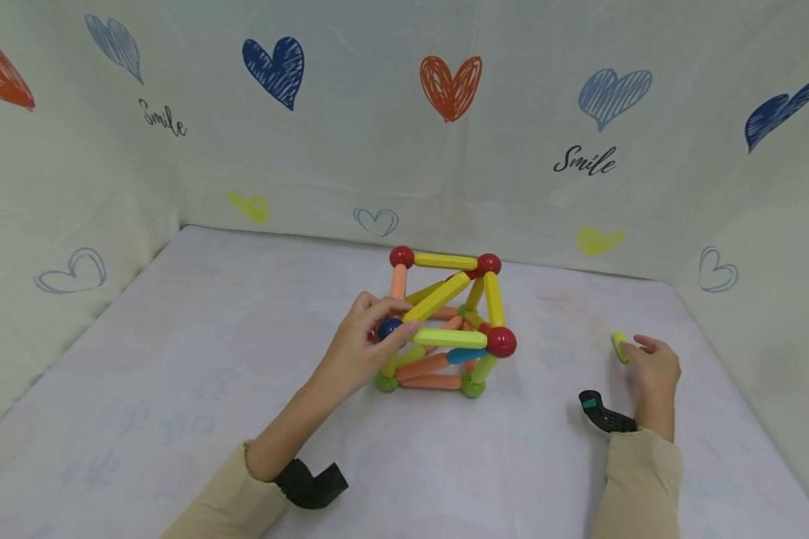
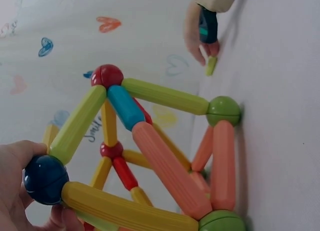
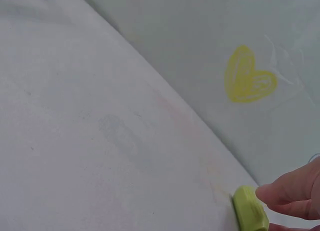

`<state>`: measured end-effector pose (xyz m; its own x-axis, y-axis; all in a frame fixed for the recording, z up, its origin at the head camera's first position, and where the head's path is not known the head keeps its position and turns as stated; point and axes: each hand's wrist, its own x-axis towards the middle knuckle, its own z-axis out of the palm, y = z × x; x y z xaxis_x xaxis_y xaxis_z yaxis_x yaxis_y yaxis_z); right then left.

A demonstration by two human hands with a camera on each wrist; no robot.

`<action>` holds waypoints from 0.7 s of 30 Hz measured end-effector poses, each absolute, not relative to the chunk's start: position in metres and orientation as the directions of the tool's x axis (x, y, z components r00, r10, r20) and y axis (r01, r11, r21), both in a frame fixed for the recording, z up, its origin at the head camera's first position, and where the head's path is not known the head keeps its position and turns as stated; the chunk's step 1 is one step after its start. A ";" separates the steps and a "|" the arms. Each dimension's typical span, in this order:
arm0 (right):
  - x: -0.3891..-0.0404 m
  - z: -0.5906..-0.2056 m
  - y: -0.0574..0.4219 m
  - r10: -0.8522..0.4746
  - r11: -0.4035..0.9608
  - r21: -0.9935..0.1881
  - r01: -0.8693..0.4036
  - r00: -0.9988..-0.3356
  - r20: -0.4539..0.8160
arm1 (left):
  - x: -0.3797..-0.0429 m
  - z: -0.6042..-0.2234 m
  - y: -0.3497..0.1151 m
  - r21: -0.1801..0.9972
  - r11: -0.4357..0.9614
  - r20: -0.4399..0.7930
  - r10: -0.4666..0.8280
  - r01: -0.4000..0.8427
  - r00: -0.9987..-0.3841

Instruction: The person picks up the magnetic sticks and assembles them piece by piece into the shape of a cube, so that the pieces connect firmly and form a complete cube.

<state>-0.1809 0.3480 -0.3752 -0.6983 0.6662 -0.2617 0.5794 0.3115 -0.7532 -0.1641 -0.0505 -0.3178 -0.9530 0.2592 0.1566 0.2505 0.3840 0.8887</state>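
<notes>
A cube-like frame of magnetic sticks and balls stands on the table, with red balls [image 1: 501, 342] on top and green balls [image 1: 473, 386] at its foot. My left hand [image 1: 353, 344] holds the blue ball [image 2: 46, 180] at its near upper left corner, thumb in front and fingers behind. From that ball a lime stick [image 1: 450, 338] runs across to a red ball, and a yellow stick [image 1: 438, 296] slants up and back. Off to the right, my right hand [image 1: 655, 370] pinches a short lime stick [image 3: 250, 209], low over the table, its fingertips at one end.
The white tabletop [image 1: 141, 389] meets a pale backdrop [image 1: 364, 142] printed with hearts and "Smile" close behind the frame. Inside the frame, a blue stick [image 2: 126, 107] joins an orange stick [image 2: 170, 168] as a diagonal. Black straps [image 1: 313, 485] sit at both wrists.
</notes>
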 end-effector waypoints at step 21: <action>-0.183 -0.383 0.352 0.608 0.348 -0.719 0.602 -0.728 -0.316 | -0.162 -0.315 -0.049 0.907 0.351 0.144 0.261 0.232 -0.955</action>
<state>-0.1826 0.3521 -0.3832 -0.7283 0.6080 -0.3162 0.6022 0.3476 -0.7186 -0.1616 -0.0491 -0.3150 -0.9546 0.2609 0.1436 0.2323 0.3506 0.9072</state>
